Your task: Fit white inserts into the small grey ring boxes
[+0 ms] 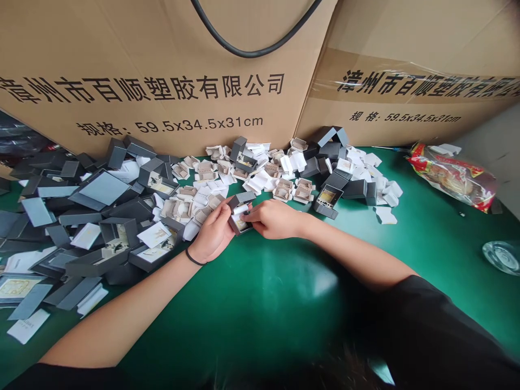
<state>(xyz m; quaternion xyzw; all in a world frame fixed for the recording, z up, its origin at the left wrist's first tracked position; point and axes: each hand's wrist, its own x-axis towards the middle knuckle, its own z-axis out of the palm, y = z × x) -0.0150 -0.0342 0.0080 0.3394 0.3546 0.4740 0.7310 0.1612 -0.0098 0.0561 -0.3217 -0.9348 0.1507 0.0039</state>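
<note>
Overall, the work surface is a green table (260, 303), glossy enough to show reflections, backed by two large cardboard cartons (162, 65) printed with black characters; a black cable (252, 51) loops across the left one. Grey boxes (101, 216) and white inserts (260, 179) lie heaped from the left edge to the centre. A red snack bag (450, 176) and a glass dish (501, 255), cut off by the frame, sit at right. The left hand (213, 233) is curled around a small open grey box (240, 214), held just above the table at centre; the right hand (274, 218) pinches at its contents with closed fingertips. What lies inside the box is too small to identify.
</note>
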